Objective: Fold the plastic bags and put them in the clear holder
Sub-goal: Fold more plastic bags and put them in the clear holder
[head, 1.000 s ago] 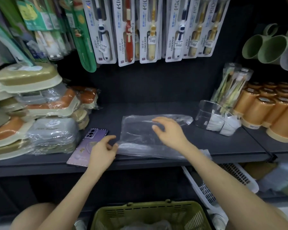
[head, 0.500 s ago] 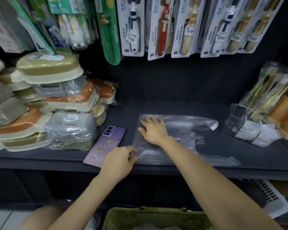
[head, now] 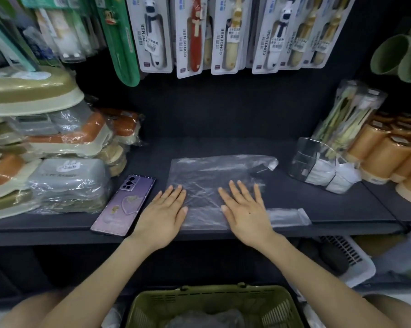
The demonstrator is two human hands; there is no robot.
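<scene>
Bag: the plastic bag [head: 211, 181] lies flat on the dark shelf [head: 318, 204], in the middle of the frame, a little below the centre
Long way: it runs from left to right across the frame, and it is longer that way than from front to back
Which way it points: its two loops point to the right, toward the holder; one handle [head: 269, 162] sits at the far right corner and the other [head: 289, 215] at the near right corner; the closed end is on the left
Left hand: your left hand [head: 163, 214] lies flat on the left edge of the bag, fingers straight and a little apart, holding nothing
Right hand: your right hand [head: 246, 211] lies flat on the right part of the bag, fingers straight and spread, pressing down, holding nothing
Step now: I think you are smoothing the bag flat to get it ready for its first fold; no fold shows yet
Next move: you will likely need to pinch one long edge and bring it over to the other, with one hand stopping the bag from sliding; the plastic looks thin and slippery, so press each fold down
Holder: the clear holder [head: 311, 162] stands at the right of the frame, well apart from the bag, with white folded pieces [head: 330, 178] in it that look like bags; your bag must end up small to fit
Around: a phone [head: 124, 204] lies just left of the bag, beside your left hand; a green basket [head: 214, 306] sits at the bottom middle
</scene>
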